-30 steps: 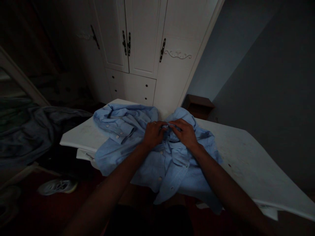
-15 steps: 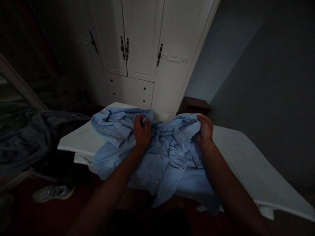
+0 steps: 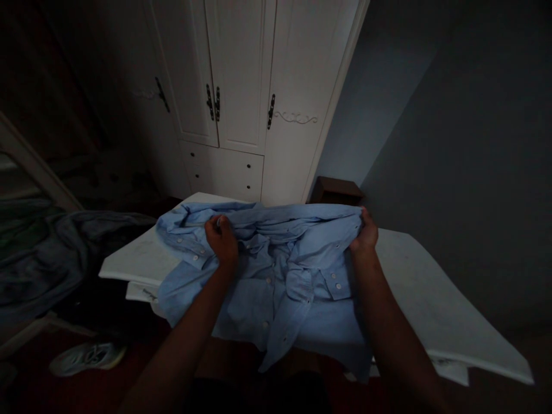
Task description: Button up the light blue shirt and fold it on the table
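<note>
A light blue button-up shirt (image 3: 250,299) lies spread across a white tabletop (image 3: 138,256), its lower hem hanging over the near edge. My left hand (image 3: 222,238) is closed on the fabric at the collar area, left of the middle. At the right, my right hand (image 3: 365,230) grips the other end of the same band of cloth. Between both hands the upper edge is stretched nearly straight. A buttoned cuff lies left of my left hand, and another cuff rests below my right hand.
Behind the table stands a white wardrobe (image 3: 241,75) with dark handles and drawers. A brown box-like piece (image 3: 336,190) sits by the grey wall. Dark clothes (image 3: 64,253) are heaped at the left, and a pale shoe (image 3: 88,357) lies on the red floor.
My left hand has moved left and my right hand slightly right, pulling the shirt's upper edge taut. The cuff below my right hand now shows its buttons.
</note>
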Demonstrator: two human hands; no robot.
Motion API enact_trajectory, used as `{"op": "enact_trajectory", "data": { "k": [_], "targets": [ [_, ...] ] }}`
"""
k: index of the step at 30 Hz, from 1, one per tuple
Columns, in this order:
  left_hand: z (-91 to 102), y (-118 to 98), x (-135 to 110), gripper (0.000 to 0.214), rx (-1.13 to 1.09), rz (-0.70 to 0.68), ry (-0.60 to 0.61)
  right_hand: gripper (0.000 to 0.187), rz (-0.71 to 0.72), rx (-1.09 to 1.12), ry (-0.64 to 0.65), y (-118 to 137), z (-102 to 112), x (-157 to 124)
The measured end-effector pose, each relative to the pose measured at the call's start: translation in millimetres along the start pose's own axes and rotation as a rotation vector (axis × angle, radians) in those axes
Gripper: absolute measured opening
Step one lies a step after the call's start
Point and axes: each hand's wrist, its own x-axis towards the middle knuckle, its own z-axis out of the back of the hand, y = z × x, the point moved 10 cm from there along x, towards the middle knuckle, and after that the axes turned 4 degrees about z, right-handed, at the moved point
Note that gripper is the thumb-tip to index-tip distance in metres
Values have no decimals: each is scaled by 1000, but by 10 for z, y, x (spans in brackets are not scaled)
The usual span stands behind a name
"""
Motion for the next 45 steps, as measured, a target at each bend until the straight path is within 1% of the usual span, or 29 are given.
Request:
{"op": "enact_trajectory", "data": {
  "k": [2, 3, 4, 7, 9, 11, 13, 15, 18, 19, 20, 21, 23, 25, 26, 28, 30, 32, 34, 35, 37, 40, 43, 45],
  "targets": [
    [-47, -1, -24, 13, 47, 8, 48, 24, -35, -29, 96, -1, -122, -82],
    [-104, 3, -44, 15, 80, 9, 101, 29, -64, -61, 179, -15, -212, -149],
    [-181, 10, -72, 18, 121, 9, 173, 34, -101, -103, 278, -39, -316, -240],
    [-482, 46, -225, 32, 289, -35, 453, 52, -246, -265, 599, -170, -606, -627],
    [-666, 65, -361, 46, 451, -127, 629, 63, -313, -360, 770, -235, -717, -871],
    [-791, 107, -470, 60, 632, -226, 761, 72, -323, -429, 896, -251, -760, -1015],
    [-839, 179, -502, 69, 767, -257, 853, 78, -299, -529, 991, -268, -731, -1064],
    [-850, 235, -490, 69, 795, -233, 961, 87, -255, -703, 1048, -318, -641, -1043],
    [-846, 215, -457, 53, 722, -209, 1155, 101, -145, -992, 1067, -396, -539, -972],
    [-833, 186, -423, 47, 705, -208, 1190, 102, -101, -1058, 1064, -404, -545, -958],
    [-815, 152, -371, 40, 707, -208, 1200, 99, -57, -1109, 1059, -403, -565, -948],
    [-794, 115, -307, 35, 734, -213, 1187, 93, -18, -1148, 1048, -392, -592, -937],
    [-756, 15, -171, 28, 830, -242, 1120, 72, 53, -1197, 1002, -328, -647, -897],
    [-725, -137, -47, 28, 935, -280, 1029, 51, 130, -1202, 909, -191, -678, -826],
    [-707, -230, 19, 30, 985, -293, 972, 45, 172, -1182, 847, -98, -680, -787],
    [-663, -448, 147, 37, 1073, -323, 860, 39, 252, -1109, 709, 108, -649, -724],
    [-612, -693, 275, 39, 1172, -389, 756, 39, 307, -1033, 583, 285, -576, -687],
    [-550, -927, 414, 38, 1247, -468, 669, 39, 346, -981, 480, 423, -489, -652],
    [-455, -1122, 590, 36, 1273, -517, 584, 39, 387, -937, 395, 550, -411, -589],
    [-395, -1195, 694, 35, 1271, -519, 545, 39, 410, -912, 364, 617, -383, -543],
    [-258, -1300, 924, 33, 1243, -477, 468, 38, 460, -850, 325, 767, -362, -427],
    [-100, -1413, 1245, 34, 1129, -368, 401, 36, 484, -777, 312, 1002, -434, -213],
    [-83, -1599, 1497, 34, 953, -322, 382, 34, 463, -768, 295, 1261, -648, 10],
    [-93, -1795, 1674, 35, 841, -331, 319, 32, 473, -718, 242, 1496, -837, 166]
  ]
}}
